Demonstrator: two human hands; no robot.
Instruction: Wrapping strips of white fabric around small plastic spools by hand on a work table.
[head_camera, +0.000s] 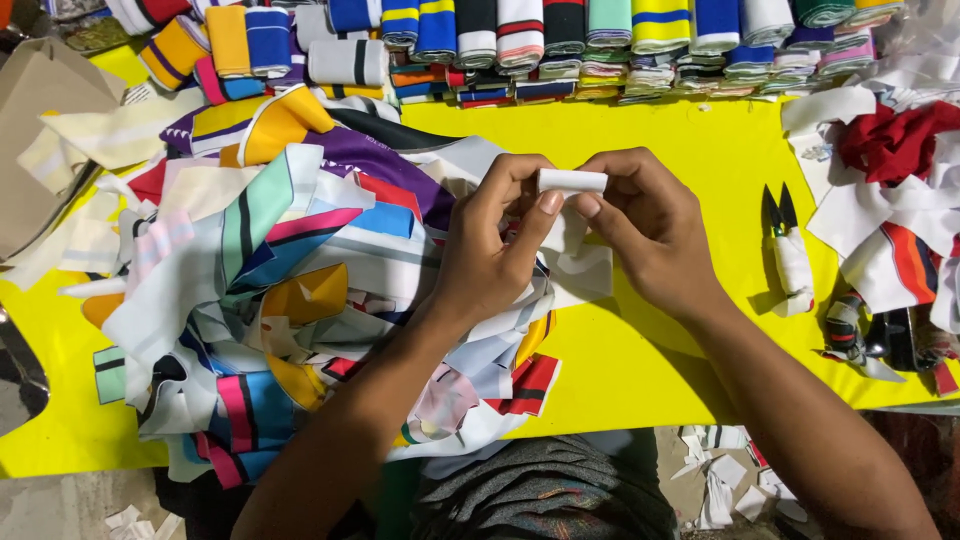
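I pinch a small white fabric strip (572, 181) between both hands, my left hand (490, 250) and right hand (650, 235) with fingers closed on its ends, above the desk's (680, 150) middle, beside the fabric heap (300, 290); thread snips (788, 250) lie toward its right edge.

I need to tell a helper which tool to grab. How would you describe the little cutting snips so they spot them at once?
Start at the yellow table. Right of the person's right hand, short of the red and white scraps, lie the snips. They alone there are a tool: two black pointed blades above a white handle.
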